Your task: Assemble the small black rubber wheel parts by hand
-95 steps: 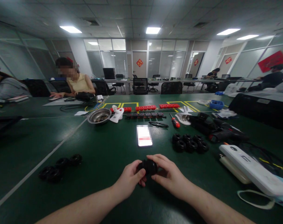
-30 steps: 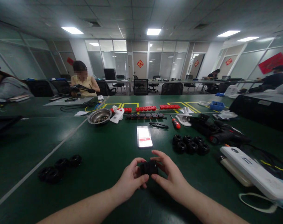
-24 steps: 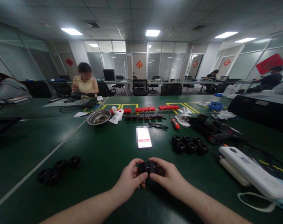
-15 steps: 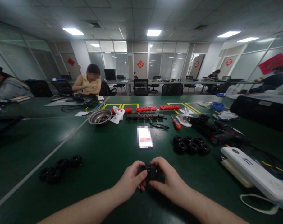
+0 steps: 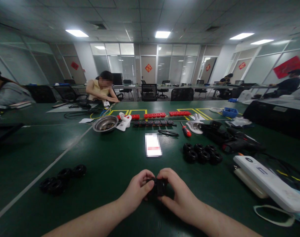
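Fingers (image 5: 150, 185) of both hands pinch a small round black wheel (image 5: 159, 187).

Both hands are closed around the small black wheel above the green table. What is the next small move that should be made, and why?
Probably a short twist or press of the two hands against each other. The left hand and the right hand both pinch the black wheel from opposite sides, just above the green table, and it looks made of two pieces, though the fingers hide the joint.

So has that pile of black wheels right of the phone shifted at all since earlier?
No. The pile of black wheels sits where it did, between the phone and the black tool. Both hands hold one small black part nearer the camera.
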The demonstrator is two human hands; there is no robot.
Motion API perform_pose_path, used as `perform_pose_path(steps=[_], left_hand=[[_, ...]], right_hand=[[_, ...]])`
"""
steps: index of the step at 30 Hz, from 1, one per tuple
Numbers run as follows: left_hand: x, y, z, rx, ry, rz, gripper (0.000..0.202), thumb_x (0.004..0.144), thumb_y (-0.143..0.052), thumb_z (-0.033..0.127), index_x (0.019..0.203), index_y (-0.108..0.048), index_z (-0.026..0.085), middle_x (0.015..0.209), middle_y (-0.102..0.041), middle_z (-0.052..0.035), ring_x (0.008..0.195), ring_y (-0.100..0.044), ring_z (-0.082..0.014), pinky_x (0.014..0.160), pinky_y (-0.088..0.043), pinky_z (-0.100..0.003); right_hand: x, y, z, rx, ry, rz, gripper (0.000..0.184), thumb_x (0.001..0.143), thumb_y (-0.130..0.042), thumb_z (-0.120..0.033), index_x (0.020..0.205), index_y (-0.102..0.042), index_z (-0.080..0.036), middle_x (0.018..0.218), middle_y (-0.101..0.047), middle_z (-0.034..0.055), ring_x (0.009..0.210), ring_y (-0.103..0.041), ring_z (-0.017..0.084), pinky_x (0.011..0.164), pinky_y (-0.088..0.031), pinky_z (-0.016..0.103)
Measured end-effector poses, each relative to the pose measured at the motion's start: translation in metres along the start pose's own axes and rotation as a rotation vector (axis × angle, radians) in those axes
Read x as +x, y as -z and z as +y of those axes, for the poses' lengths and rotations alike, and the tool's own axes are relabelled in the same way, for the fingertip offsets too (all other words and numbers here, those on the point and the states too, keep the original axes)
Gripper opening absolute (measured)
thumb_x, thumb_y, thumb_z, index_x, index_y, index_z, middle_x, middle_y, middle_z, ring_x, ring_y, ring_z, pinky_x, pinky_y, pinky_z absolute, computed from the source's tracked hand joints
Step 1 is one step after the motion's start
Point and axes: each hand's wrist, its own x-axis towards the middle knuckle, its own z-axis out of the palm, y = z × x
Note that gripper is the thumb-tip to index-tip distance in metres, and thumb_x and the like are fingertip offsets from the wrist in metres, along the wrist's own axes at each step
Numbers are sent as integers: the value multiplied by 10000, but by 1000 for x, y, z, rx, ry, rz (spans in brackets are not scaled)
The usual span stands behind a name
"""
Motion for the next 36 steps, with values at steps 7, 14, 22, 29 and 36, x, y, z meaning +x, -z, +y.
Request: perform_pose_path(steps=[7,14,22,29,36], left_hand=[[1,-1,-1,-125,45,59,478,666,-542,574,880,-454,156,619,-578,3,409,-529,-89,364,-337,-160],[-3,-4,7,-152,-55,23,539,600,-697,422,1021,-481,164,905,-576,-54,679,-566,-119,535,-422,-190],[-2,-2,4,4,18,-12,580,683,-421,659,775,-527,96,541,-496,2,442,-458,-91,418,-348,-195],[-3,-2,5,123,3,-26,616,735,-287,664,678,-540,105,535,-488,-13,461,-451,-108,438,-352,-209],[-5,-2,8,144,14,4,590,733,-304,657,616,-536,127,491,-481,-1,451,-449,-114,436,-341,-209]], right_hand=[[1,2,0,-22,-34,19,465,661,-521,24,1053,-462,-219,1049,-425,40,970,-446,156,851,-393,282],[2,5,5,-19,-59,68,492,713,-524,-37,1150,-441,-245,1116,-412,56,1014,-449,176,866,-403,313],[-1,4,3,-33,-15,4,524,700,-473,2,1157,-454,-253,1176,-412,57,1067,-441,167,856,-425,275],[-2,11,1,-26,51,-90,469,783,-528,-206,1234,-405,-249,1248,-388,80,1115,-417,207,898,-404,327],[-3,12,-8,-22,80,-81,285,785,-492,-124,1051,-509,-224,1153,-428,77,1067,-447,186,897,-405,324]])
